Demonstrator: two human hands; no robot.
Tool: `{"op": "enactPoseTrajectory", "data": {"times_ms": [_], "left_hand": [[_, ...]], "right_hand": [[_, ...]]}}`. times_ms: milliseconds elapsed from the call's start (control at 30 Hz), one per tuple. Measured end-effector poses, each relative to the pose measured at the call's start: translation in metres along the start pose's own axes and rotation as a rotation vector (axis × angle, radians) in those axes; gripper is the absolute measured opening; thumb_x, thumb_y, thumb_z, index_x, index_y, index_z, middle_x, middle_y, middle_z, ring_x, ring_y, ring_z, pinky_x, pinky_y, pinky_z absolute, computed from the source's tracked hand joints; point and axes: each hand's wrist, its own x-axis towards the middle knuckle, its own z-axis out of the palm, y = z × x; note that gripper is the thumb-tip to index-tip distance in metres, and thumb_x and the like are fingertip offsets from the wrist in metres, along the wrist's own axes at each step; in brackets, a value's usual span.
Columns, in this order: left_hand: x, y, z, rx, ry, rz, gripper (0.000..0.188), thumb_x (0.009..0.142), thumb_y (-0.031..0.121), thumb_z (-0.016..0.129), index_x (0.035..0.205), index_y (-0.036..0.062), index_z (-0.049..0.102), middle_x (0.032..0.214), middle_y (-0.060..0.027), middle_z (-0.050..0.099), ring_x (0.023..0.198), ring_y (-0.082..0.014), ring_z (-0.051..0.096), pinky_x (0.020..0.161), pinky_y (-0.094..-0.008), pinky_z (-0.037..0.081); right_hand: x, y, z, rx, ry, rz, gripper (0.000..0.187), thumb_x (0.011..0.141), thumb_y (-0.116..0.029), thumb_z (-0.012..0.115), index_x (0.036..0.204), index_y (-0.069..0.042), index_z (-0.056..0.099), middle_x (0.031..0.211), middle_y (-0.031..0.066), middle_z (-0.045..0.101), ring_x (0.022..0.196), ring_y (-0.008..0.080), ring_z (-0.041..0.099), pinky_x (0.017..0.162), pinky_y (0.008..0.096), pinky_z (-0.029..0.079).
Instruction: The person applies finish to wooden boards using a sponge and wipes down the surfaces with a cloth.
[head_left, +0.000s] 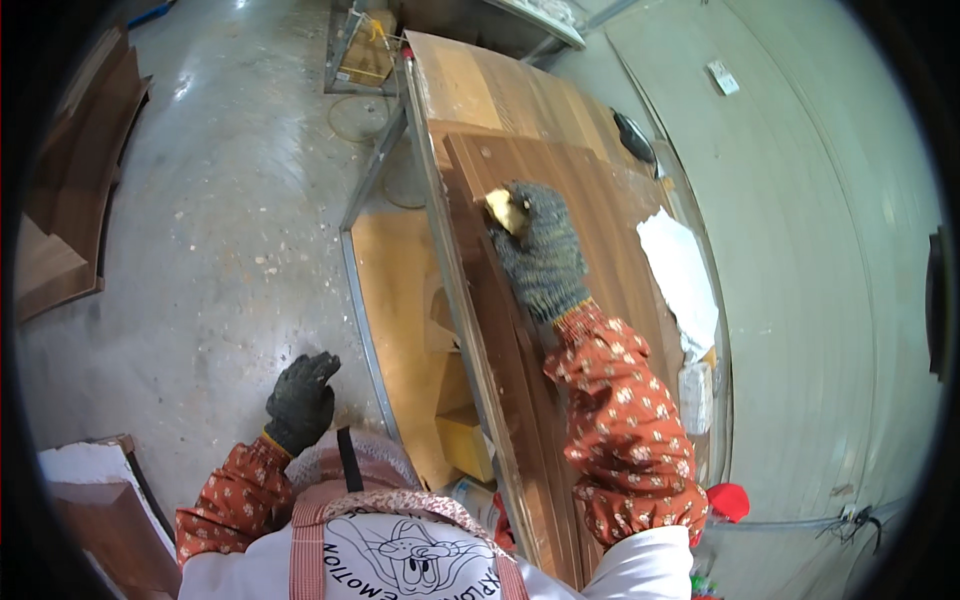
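My right hand (545,250), in a grey knitted glove, is closed on a pale yellow wad (507,212), perhaps a cloth or sponge. It is over the near-left part of a brown wood-grain panel (600,220), close to that panel's left edge. Whether the wad touches the surface is hard to tell. More brown panels (530,430) lie under my right forearm, along the bench's left side. My left hand (300,402), in a dark glove, hangs beside my body above the floor. Its fingers are loosely stretched, and nothing shows in it.
A metal-framed bench (440,230) carries the panels, with cardboard (395,300) on its lower shelf. White sheeting (680,280) and a black object (634,138) lie along the right side. Brown boards (80,190) stand at far left. A pale wall (800,250) bounds the right.
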Motion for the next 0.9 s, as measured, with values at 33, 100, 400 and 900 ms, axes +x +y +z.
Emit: {"op": "enactPoseTrajectory", "data": {"times_ms": [33,100,400,900], "left_hand": [[-0.001,-0.001,-0.001,0.003,-0.030,-0.038,0.046,0.071,0.000,0.059,0.116,0.0091,0.058,0.117,-0.0134,0.060,0.107,-0.0352,0.055,0.098,-0.0454,0.041],[-0.002,-0.004,-0.001,-0.005,0.015,-0.032,0.045,0.070,0.001,0.060,0.114,0.0095,0.059,0.115,-0.0136,0.061,0.105,-0.0356,0.056,0.097,-0.0457,0.042],[-0.009,-0.018,-0.003,0.061,0.019,-0.104,0.041,0.073,0.001,0.060,0.113,0.0097,0.061,0.114,-0.0121,0.062,0.106,-0.0327,0.057,0.095,-0.0436,0.042],[0.003,0.012,0.000,0.035,-0.181,0.381,0.041,0.077,0.005,0.059,0.118,0.0103,0.058,0.118,-0.0098,0.060,0.108,-0.0313,0.055,0.095,-0.0409,0.042]], "right_hand": [[0.015,0.010,0.012,-0.015,0.008,-0.001,0.041,0.075,-0.009,0.072,0.110,-0.005,0.052,0.104,0.0163,0.055,0.097,0.0325,0.056,0.085,0.0379,0.046],[0.040,0.036,0.033,-0.033,0.051,-0.052,0.042,0.074,-0.011,0.073,0.110,-0.005,0.053,0.103,0.0168,0.055,0.096,0.0326,0.056,0.085,0.0390,0.046],[0.073,0.041,0.032,0.037,-0.046,0.229,0.048,0.072,-0.015,0.075,0.113,-0.006,0.054,0.108,0.0163,0.056,0.104,0.0323,0.056,0.091,0.0384,0.045],[-0.226,-0.129,-0.136,0.025,-0.183,0.330,0.037,0.079,-0.014,0.067,0.113,-0.005,0.056,0.113,0.0168,0.057,0.103,0.0343,0.056,0.089,0.0414,0.045]]}}
